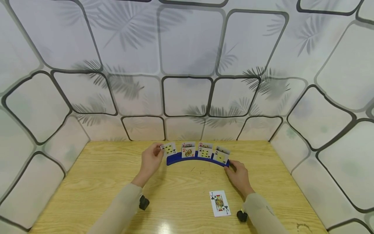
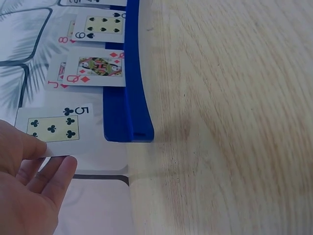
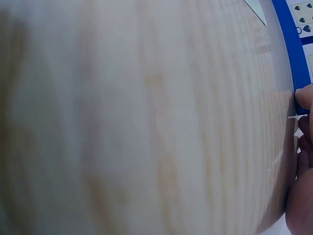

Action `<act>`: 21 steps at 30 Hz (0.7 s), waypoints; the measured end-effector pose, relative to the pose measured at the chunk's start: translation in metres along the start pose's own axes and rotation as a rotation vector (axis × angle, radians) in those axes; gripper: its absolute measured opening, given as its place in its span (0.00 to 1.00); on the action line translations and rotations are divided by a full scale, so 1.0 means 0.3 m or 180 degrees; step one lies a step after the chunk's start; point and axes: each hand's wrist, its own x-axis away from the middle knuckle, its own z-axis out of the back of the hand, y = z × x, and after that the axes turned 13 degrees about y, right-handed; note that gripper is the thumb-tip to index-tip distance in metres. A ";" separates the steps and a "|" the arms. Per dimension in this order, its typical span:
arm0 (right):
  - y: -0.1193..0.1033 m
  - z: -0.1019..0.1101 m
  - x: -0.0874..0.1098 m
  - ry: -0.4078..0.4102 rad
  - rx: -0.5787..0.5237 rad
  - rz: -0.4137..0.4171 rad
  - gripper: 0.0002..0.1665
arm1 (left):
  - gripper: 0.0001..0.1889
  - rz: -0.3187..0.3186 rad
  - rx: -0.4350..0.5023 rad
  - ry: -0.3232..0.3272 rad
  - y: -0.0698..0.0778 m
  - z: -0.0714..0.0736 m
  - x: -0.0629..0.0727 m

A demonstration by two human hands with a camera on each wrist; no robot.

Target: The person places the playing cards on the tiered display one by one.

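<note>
My left hand [image 1: 152,160] pinches a five of clubs playing card [image 2: 53,129] by its edge between thumb and fingers. The card is held at the left end of a curved blue card holder [image 2: 141,105], beside its bare end section. My right hand [image 1: 240,177] grips the holder's right end, with the thumb on the front side and the other fingers mostly hidden. Upright in the holder stand several cards in overlapping pairs: a queen of diamonds [image 1: 188,152] before a red jack [image 2: 55,76], a spade card [image 1: 205,153] before a red eight [image 2: 66,32], and another pair at right.
A jack of clubs [image 1: 220,203] lies face up on the wooden table [image 1: 181,191], nearer me and left of my right forearm. Patterned white wall covering [image 1: 187,97] rises behind the table's far edge and along both sides.
</note>
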 end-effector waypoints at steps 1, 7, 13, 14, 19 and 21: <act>0.001 0.000 0.000 -0.0003 -0.0005 -0.0001 0.29 | 0.11 -0.0010 0.0002 0.0008 -0.003 -0.003 -0.002; 0.012 -0.006 -0.001 0.0071 -0.0012 0.0085 0.29 | 0.11 -0.0006 -0.0030 0.0019 -0.014 -0.020 -0.004; 0.025 -0.017 -0.004 0.0202 -0.0028 0.0212 0.27 | 0.10 -0.0074 -0.0054 0.0055 -0.022 -0.035 -0.005; 0.024 -0.018 -0.005 0.0196 -0.0036 0.0199 0.27 | 0.10 -0.0086 -0.0061 0.0060 -0.024 -0.037 -0.005; 0.018 -0.015 -0.004 0.0144 -0.0030 0.0134 0.28 | 0.10 -0.0108 -0.0071 0.0030 -0.032 -0.047 -0.003; 0.016 -0.012 -0.002 0.0147 -0.0032 0.0128 0.28 | 0.09 -0.0116 -0.0060 0.0009 -0.036 -0.051 -0.001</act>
